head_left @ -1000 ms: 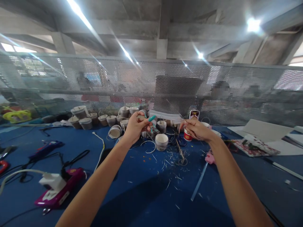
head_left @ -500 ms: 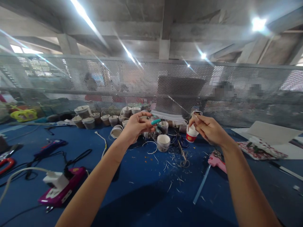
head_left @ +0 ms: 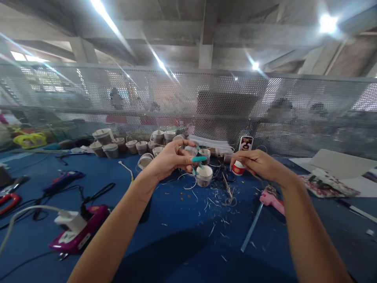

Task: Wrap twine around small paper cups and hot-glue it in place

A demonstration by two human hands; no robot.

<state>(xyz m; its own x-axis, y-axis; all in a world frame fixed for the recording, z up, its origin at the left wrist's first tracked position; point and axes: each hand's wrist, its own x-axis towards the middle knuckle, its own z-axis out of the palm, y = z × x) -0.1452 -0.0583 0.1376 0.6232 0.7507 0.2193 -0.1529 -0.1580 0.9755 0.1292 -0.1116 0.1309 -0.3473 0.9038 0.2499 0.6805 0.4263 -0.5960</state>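
Observation:
My left hand is raised over the middle of the table, its thumb and fingers closed together. Long teal nails show at its fingertips; whatever lies between them is too small to make out. Opposite it, my right hand pinches with thumb and forefinger beside a red and white cup. A thin pale strand showed in that pinch a moment ago; now it is barely visible. Just below my left fingertips stands a small whitish cup, upright on the blue table, among scattered strand clippings.
Several grey-white cups line the back, before a perforated metal screen. Left lies a purple power strip with plugs and cables, plus red-handled scissors. A pink glue gun with its clear stick lies right, near a patterned bag.
My right hand has turned and dropped slightly, and the strand that pointed up and left from it no longer stands out. My left hand has shifted slightly right, nearer the whitish cup.

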